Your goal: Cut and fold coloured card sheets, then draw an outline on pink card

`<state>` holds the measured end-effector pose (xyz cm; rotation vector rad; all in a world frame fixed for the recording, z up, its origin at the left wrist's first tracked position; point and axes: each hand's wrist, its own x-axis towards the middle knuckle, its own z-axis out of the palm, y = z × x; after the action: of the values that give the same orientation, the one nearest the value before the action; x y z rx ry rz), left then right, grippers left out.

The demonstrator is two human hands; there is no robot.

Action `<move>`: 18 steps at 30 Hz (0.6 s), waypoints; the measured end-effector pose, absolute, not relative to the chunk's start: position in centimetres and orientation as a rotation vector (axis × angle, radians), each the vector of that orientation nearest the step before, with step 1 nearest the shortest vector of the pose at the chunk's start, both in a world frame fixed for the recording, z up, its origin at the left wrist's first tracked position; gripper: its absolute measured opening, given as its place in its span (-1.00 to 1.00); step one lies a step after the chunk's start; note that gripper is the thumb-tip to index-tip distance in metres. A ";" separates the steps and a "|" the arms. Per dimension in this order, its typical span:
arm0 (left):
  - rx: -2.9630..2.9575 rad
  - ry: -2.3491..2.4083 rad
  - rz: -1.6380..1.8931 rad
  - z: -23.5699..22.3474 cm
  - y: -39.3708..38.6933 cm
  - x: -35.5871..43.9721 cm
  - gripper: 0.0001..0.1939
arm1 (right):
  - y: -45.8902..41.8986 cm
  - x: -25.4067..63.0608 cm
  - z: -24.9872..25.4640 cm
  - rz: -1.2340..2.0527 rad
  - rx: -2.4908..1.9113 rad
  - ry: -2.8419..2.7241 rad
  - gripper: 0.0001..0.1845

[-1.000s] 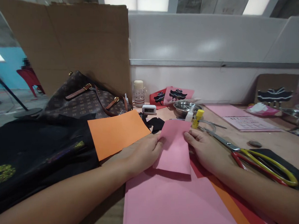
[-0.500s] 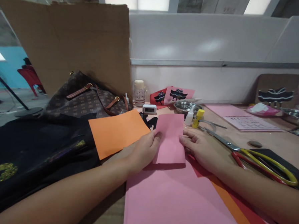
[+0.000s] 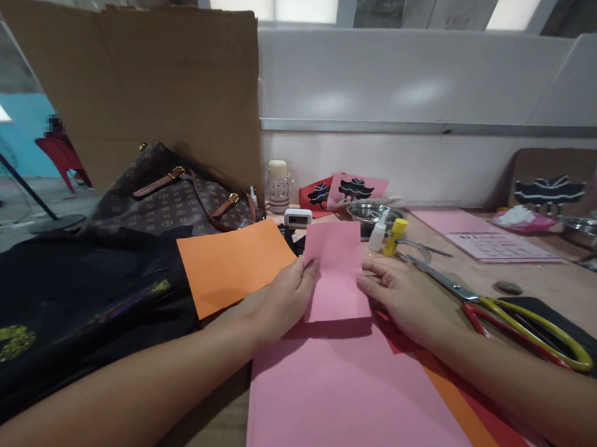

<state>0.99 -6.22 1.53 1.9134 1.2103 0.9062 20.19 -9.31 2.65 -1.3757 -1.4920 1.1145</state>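
A small pink sheet of paper [image 3: 335,275], perhaps folded, is held up between my two hands above a larger pink sheet [image 3: 347,394]. My left hand [image 3: 295,294] pinches its left edge, thumb on the near face. At the right edge my right hand [image 3: 384,286] grips it between thumb and curled fingers. Under the large pink sheet, orange paper [image 3: 458,402] and red paper [image 3: 493,410] stick out on the right. An orange sheet [image 3: 238,263] lies just beyond my left hand, partly against black cloth [image 3: 82,295].
Large scissors [image 3: 475,301] with red and yellow handles lie right of my right hand. A yellow glue stick [image 3: 395,237], a white bottle [image 3: 377,236], a metal bowl [image 3: 372,211] and a small digital clock [image 3: 298,217] stand behind. A brown handbag [image 3: 167,197] leans against cardboard [image 3: 181,89].
The small pink sheet has risen slightly and its top has shifted a little left, with its lower edge higher above the large sheet. Both hands keep hold of it.
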 end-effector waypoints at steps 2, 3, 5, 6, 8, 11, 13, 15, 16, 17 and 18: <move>1.907 1.185 0.934 1.3 -6.1 1.0 -0.70 | -9.3 20.2 2.7 1.096 -1.386 -1.495 -0.76; 1.898 1.180 0.953 1.2 -6.0 1.0 -0.69 | -9.4 20.1 2.9 1.083 -1.385 -1.494 -0.77; 1.869 1.189 0.990 1.1 -6.0 1.0 -0.69 | -9.5 19.8 3.3 1.075 -1.409 -1.496 -0.83; 1.854 1.199 1.010 1.1 -5.9 1.0 -0.69 | -9.7 19.6 3.6 1.077 -1.433 -1.494 -0.87; 1.830 1.213 1.045 1.1 -6.0 1.0 -0.69 | -9.9 19.4 4.0 1.087 -1.464 -1.504 -0.92; 1.816 1.213 1.050 1.1 -5.9 1.0 -0.68 | -9.8 19.5 3.9 1.054 -1.466 -1.524 -0.89; 1.809 1.210 1.050 1.0 -5.8 1.0 -0.66 | -9.5 19.9 3.2 1.082 -1.469 -1.532 -0.80; 1.803 1.205 1.067 0.9 -5.7 1.0 -0.66 | -9.2 20.3 2.2 1.135 -1.479 -1.516 -0.68; 1.800 1.199 1.074 0.8 -5.6 0.9 -0.66 | -9.1 20.5 1.8 1.160 -1.485 -1.509 -0.63; 1.797 1.189 1.078 0.7 -5.6 0.9 -0.66 | -9.0 20.6 1.6 1.169 -1.486 -1.505 -0.59; 1.791 1.180 1.083 0.7 -5.6 0.9 -0.66 | -9.0 20.7 1.5 1.169 -1.486 -1.507 -0.59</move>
<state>0.89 -5.56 0.72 1.7910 1.1797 1.0833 20.66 -8.97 1.54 -1.4865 -1.5073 1.1691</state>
